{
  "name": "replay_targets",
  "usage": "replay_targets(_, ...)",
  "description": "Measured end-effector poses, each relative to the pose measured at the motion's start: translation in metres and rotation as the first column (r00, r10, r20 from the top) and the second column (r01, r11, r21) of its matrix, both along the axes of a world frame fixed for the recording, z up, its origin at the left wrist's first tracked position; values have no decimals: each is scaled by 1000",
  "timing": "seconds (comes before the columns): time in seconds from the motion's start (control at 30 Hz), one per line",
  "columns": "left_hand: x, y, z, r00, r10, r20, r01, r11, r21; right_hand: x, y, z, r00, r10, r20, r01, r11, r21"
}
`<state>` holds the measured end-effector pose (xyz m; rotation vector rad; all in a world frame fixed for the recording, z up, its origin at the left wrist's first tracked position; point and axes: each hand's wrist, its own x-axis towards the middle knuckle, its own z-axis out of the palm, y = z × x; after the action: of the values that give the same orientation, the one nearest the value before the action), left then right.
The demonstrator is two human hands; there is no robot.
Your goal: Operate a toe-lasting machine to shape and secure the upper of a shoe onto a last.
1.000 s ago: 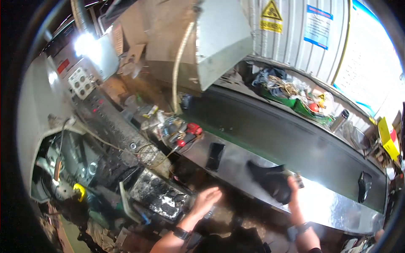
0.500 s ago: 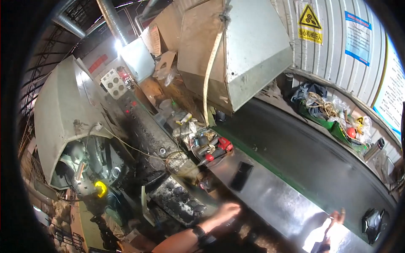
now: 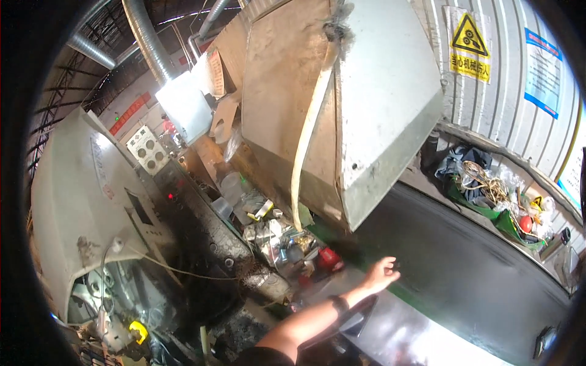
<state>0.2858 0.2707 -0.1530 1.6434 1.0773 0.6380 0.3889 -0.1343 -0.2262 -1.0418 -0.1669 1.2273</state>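
Note:
My left hand (image 3: 379, 276) reaches out over the dark conveyor belt (image 3: 452, 244), its fingers curled together. A small dark spot shows at the fingertips, too small to name. A black band (image 3: 339, 304) circles that wrist. Under the forearm lies the shiny metal ledge (image 3: 409, 335) along the belt's near side, with part of a dark flat object (image 3: 352, 324) showing beside the arm. A black moulded object (image 3: 543, 341) sits at the far right of the belt, cut off by the picture's rim. My right hand is out of view.
A big sheet-metal hood (image 3: 384, 122) with a pale hose (image 3: 310, 122) hangs over the belt. Left of it are cluttered odds and ends with a red tool (image 3: 329, 259), and a grey machine housing (image 3: 79, 201). Ropes and bags fill a green trough (image 3: 464, 189) by the wall.
My left hand has moved up and right, from short of the metal ledge to over the belt. My right hand has left the view. The view has shifted, so the black object sits nearer the rim.

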Motion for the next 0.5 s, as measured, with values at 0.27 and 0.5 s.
replay_targets(0.27, -90, 248, -83, 958, 257, -126, -63, 619, 783, 69, 32, -28, 828, 166, 535, -75, 979, -188)
replay_targets(0.5, -42, 294, 42, 837, 77, -541, 226, 852, 472, 112, 129, 53, 344, 445, 827, 63, 868, -493)
